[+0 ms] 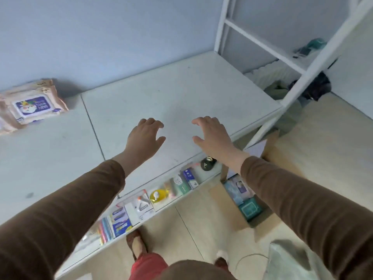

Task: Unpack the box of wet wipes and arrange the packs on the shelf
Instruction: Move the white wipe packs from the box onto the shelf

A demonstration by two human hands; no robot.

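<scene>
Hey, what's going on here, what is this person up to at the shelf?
A person in brown sleeves is stocking wet wipes. Both the left hand and the right hand are open and empty, spread over a bare stretch of the white shelf top. A stack of wipe packs already sits at the far left of that top, against the wall. On the floor to the right, the cardboard box stands open with more packs still inside.

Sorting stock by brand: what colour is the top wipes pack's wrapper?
Pale peach wrapper with a purple-and-white label, seen from the head view.
</scene>
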